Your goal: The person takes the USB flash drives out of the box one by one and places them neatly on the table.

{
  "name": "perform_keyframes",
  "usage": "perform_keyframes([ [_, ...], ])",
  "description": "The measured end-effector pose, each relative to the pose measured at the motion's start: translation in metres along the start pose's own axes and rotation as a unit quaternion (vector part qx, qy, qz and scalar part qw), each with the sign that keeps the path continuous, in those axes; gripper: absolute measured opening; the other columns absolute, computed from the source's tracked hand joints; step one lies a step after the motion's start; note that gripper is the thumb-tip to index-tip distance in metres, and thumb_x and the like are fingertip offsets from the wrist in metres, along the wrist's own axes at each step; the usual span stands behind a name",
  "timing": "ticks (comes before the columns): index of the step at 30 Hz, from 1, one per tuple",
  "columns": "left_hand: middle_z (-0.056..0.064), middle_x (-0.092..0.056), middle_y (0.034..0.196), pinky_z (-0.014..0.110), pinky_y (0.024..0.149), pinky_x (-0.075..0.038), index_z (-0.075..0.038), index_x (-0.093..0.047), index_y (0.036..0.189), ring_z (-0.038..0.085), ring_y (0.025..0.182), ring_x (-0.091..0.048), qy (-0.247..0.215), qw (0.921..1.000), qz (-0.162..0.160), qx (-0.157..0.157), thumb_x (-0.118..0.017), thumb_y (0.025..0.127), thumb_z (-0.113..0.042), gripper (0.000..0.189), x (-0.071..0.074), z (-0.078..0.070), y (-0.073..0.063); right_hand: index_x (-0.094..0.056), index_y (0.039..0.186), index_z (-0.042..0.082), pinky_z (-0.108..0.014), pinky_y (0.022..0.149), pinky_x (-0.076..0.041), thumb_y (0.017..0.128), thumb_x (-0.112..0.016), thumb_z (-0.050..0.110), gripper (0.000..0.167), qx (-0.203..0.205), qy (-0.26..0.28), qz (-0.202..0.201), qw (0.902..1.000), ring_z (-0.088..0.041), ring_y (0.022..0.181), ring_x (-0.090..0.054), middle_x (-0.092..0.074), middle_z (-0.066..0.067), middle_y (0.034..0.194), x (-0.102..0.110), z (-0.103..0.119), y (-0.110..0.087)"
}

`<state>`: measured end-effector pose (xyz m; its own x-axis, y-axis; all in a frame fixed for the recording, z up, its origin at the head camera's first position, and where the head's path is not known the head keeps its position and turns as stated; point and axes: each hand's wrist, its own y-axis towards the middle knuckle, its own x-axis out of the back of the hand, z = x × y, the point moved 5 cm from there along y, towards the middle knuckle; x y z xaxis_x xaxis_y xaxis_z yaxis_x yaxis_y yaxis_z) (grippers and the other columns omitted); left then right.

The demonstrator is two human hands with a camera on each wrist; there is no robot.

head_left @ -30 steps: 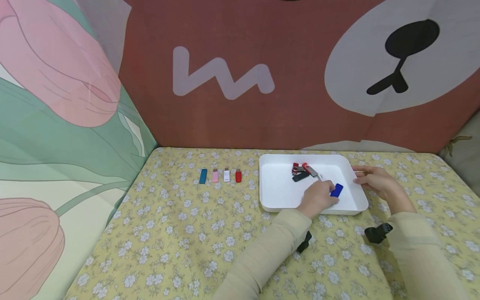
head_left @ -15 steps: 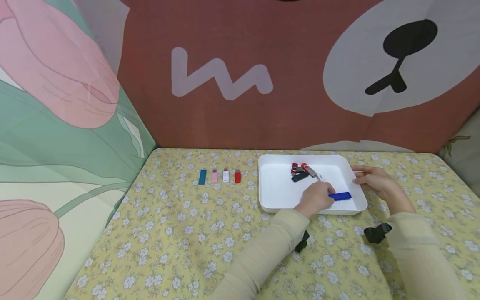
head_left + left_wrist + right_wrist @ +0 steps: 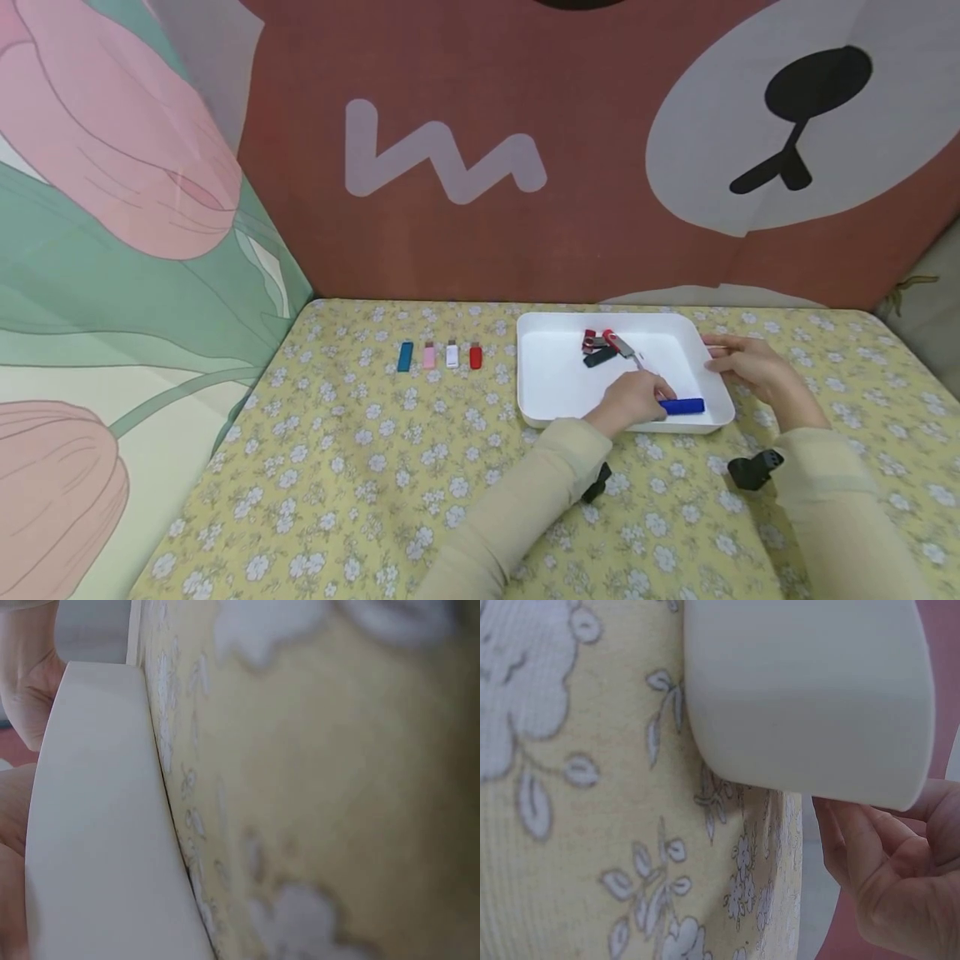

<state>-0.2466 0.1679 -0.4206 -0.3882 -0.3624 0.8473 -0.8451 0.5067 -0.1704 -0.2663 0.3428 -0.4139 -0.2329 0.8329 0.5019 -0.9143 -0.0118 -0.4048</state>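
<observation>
Low in the white tray (image 3: 553,375), my left hand (image 3: 628,400) pinches one end of a blue USB stick (image 3: 686,407), which points right, along the front wall. My right hand (image 3: 757,368) holds the tray's right edge, thumb at the rim and fingers against the outer wall; the right wrist view shows these fingers (image 3: 862,840) by the wall. Beyond my left hand lie a red-and-silver swivel USB stick (image 3: 617,342), a black one (image 3: 600,357) and a dark red one (image 3: 588,338), bunched together. The left wrist view shows mostly the tray's outer wall (image 3: 105,810); the blue stick is hidden there.
Left of the tray, a row of USB sticks lies on the flowered cloth (image 3: 337,483): teal (image 3: 405,357), pink (image 3: 429,357), white (image 3: 452,355) and red (image 3: 476,357). A printed fabric wall (image 3: 585,250) rises behind the table.
The blue USB stick has turned from slanting upward to nearly level. My left hand has moved slightly toward the tray's front wall with it. The right hand stays at the tray's edge.
</observation>
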Motion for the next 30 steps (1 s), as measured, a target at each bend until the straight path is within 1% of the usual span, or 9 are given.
perform_keyframes([
  [3, -0.016, -0.07, 0.095, 0.009, 0.059, -0.035, -0.029, -0.074, 0.104, -0.003, 0.08, -0.057, -0.001, 1.0, 0.002, -0.003, -0.074, 0.08, -0.019, 0.025, 0.0, -0.001, -0.001, -0.017, 0.149, -0.006, -0.012, 0.073, -0.052, 0.097, -0.052, 0.013, 0.066, 0.0, 0.003, 0.001, 1.0, -0.008, 0.1, -0.055, -0.027, -0.035, 0.146, 0.001, 0.0, 0.0],
  [7, -0.015, -0.071, 0.095, 0.008, 0.062, -0.036, -0.027, -0.074, 0.102, -0.003, 0.08, -0.058, -0.004, 1.0, -0.005, -0.006, -0.072, 0.083, -0.021, 0.02, 0.001, -0.001, -0.003, -0.017, 0.149, -0.006, -0.013, 0.074, -0.052, 0.096, -0.053, 0.013, 0.067, 0.003, 0.012, 0.003, 0.9999, 0.012, 0.08, -0.05, -0.031, -0.034, 0.143, 0.001, -0.001, -0.001],
  [9, -0.013, -0.071, 0.094, 0.008, 0.064, -0.037, -0.024, -0.074, 0.102, -0.002, 0.079, -0.057, -0.016, 0.9997, -0.014, -0.01, -0.071, 0.084, -0.021, 0.018, 0.003, 0.0, -0.004, -0.017, 0.149, -0.007, -0.013, 0.074, -0.053, 0.096, -0.054, 0.012, 0.068, 0.005, 0.013, 0.003, 0.9999, 0.015, 0.076, -0.049, -0.032, -0.034, 0.142, 0.001, -0.001, -0.001],
  [14, -0.008, -0.07, 0.087, 0.008, 0.063, -0.038, -0.017, -0.074, 0.099, -0.002, 0.071, -0.053, -0.088, 0.9949, -0.047, -0.009, -0.07, 0.085, -0.016, 0.014, 0.009, 0.006, -0.007, -0.017, 0.15, -0.006, -0.012, 0.073, -0.052, 0.096, -0.054, 0.013, 0.068, 0.001, 0.014, 0.001, 0.9999, 0.015, 0.076, -0.048, -0.028, -0.034, 0.145, 0.001, 0.001, -0.002],
  [18, -0.006, -0.068, 0.083, 0.01, 0.06, -0.04, -0.014, -0.073, 0.097, -0.001, 0.067, -0.052, -0.171, 0.9829, -0.069, 0.004, -0.07, 0.085, -0.016, 0.012, 0.013, 0.015, -0.011, -0.017, 0.15, -0.005, -0.013, 0.073, -0.052, 0.096, -0.054, 0.013, 0.067, -0.004, 0.014, -0.002, 0.9999, 0.013, 0.077, -0.048, -0.028, -0.033, 0.145, 0.0, 0.0, -0.002],
  [21, -0.002, -0.066, 0.085, 0.013, 0.061, -0.048, -0.009, -0.07, 0.099, 0.003, 0.067, -0.057, -0.274, 0.9599, -0.059, 0.013, -0.07, 0.086, -0.014, 0.013, 0.017, 0.021, -0.015, -0.017, 0.15, -0.005, -0.014, 0.074, -0.053, 0.096, -0.054, 0.013, 0.067, -0.004, 0.017, -0.004, 0.9998, 0.012, 0.077, -0.05, -0.032, -0.033, 0.143, 0.001, 0.0, -0.001],
  [26, 0.006, -0.064, 0.093, 0.026, 0.07, -0.06, -0.001, -0.064, 0.107, 0.017, 0.078, -0.068, -0.434, 0.9004, -0.023, 0.014, -0.068, 0.087, -0.007, 0.021, 0.027, 0.03, -0.026, -0.017, 0.149, -0.006, -0.015, 0.074, -0.054, 0.096, -0.054, 0.013, 0.068, 0.001, 0.026, 0.0, 0.9996, 0.012, 0.076, -0.052, -0.043, -0.025, 0.132, 0.001, -0.001, -0.002],
  [28, 0.008, -0.063, 0.097, 0.032, 0.076, -0.06, 0.0, -0.061, 0.113, 0.026, 0.086, -0.069, -0.463, 0.8861, -0.012, 0.007, -0.066, 0.088, -0.005, 0.026, 0.033, 0.032, -0.031, -0.017, 0.15, -0.006, -0.015, 0.075, -0.054, 0.096, -0.055, 0.013, 0.069, 0.005, 0.028, 0.004, 0.9996, 0.013, 0.077, -0.052, -0.048, -0.018, 0.126, 0.001, -0.001, -0.002],
  [30, 0.008, -0.061, 0.1, 0.034, 0.079, -0.06, -0.002, -0.057, 0.122, 0.032, 0.094, -0.068, -0.48, 0.8771, -0.003, -0.001, -0.065, 0.09, -0.005, 0.033, 0.039, 0.035, -0.035, -0.017, 0.15, -0.006, -0.015, 0.075, -0.054, 0.096, -0.055, 0.014, 0.069, 0.009, 0.027, 0.005, 0.9996, 0.013, 0.077, -0.052, -0.051, -0.01, 0.12, 0.001, 0.0, -0.002],
])
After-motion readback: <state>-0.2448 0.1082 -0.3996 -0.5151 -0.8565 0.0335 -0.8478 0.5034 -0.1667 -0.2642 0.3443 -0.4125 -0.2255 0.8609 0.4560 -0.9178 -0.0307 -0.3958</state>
